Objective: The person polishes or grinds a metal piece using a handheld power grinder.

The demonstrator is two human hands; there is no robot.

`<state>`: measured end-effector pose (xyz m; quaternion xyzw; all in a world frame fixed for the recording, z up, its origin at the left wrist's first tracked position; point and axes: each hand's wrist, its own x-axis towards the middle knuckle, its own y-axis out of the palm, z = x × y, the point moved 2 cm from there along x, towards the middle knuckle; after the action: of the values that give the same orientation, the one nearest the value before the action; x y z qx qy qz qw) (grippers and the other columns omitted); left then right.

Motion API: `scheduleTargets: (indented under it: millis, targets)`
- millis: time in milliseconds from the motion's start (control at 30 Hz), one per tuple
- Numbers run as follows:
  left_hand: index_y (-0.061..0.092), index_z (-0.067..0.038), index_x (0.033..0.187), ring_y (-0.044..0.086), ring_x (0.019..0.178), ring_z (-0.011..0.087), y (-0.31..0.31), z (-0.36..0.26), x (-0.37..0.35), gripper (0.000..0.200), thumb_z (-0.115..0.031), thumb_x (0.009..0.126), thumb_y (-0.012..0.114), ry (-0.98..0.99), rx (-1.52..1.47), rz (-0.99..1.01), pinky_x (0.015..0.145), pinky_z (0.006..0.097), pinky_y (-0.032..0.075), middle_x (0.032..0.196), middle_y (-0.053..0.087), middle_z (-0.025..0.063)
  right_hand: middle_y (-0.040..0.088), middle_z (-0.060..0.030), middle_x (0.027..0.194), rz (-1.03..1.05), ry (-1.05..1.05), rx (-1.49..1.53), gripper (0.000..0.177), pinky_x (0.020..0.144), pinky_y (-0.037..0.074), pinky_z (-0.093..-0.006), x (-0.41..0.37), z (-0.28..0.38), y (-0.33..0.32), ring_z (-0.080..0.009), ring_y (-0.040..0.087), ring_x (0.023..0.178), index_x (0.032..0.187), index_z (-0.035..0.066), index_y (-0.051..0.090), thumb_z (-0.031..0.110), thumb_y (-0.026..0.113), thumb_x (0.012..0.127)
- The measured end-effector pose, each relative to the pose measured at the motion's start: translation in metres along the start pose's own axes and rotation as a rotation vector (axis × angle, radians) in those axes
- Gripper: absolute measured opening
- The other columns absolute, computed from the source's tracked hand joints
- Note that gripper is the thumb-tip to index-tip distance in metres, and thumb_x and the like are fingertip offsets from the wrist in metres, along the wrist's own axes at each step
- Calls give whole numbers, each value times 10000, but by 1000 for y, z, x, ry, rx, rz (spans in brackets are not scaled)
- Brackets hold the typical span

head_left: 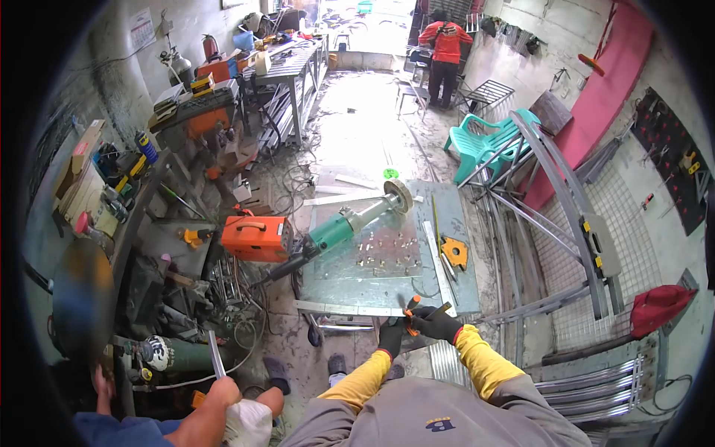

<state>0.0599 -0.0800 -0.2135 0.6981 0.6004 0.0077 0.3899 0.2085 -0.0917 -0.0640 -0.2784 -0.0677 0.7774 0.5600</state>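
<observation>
My left hand (392, 335), in a black glove, is closed at the front edge of the metal worktable (346, 287), by an orange-handled clamp (410, 314). My right hand (438, 325), also gloved, is closed around the same clamp from the right. A flat metal strip (346, 308) lies along the table's front edge and reaches to the clamp. A green angle grinder (331, 232) with a round disc rests across the table. To its right are a long metal strip (439, 261) and a yellow magnetic square (454, 254).
An orange machine (257, 238) stands left of the table. At the lower left a co-worker's hand (222, 391) holds a metal piece (216, 354). A person in red (444, 45) stands at the back. Green chairs (484, 141) and curved metal frames (570, 201) are on the right.
</observation>
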Motion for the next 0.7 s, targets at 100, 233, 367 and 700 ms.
scheduleTargets:
  millis: [100,233,367,700]
  targets:
    - [711,-12,1232,655,970,148,0,-14,-7,268,-179,1034,645,-51,58,85,873,321,528,1100,725,63,766,-118,1127,-21,61,-100,409,901,561,-370,-3,14,2,-202,722,1009,1382,30,652,293,606,1072]
    - [680,-19,1298,642,1027,145,-2,-13,1,312,-203,1053,623,-155,72,152,906,321,518,1156,706,69,770,-148,1100,-96,106,-148,401,902,564,-382,-9,28,15,-232,741,1014,1354,25,662,300,603,1068]
    - [691,-28,1283,649,1007,149,-1,-8,2,291,-196,1054,623,-155,-22,166,897,323,523,1122,710,58,771,-146,1085,-101,51,-98,398,897,565,-385,-8,26,14,-237,744,1006,1335,26,671,311,598,1068]
    - [683,-31,1249,684,1004,168,11,2,-8,239,-135,1052,597,35,150,12,865,329,564,1098,710,54,752,-104,1100,102,69,-124,373,893,540,-332,3,6,-20,-149,668,961,1309,26,699,262,665,1022]
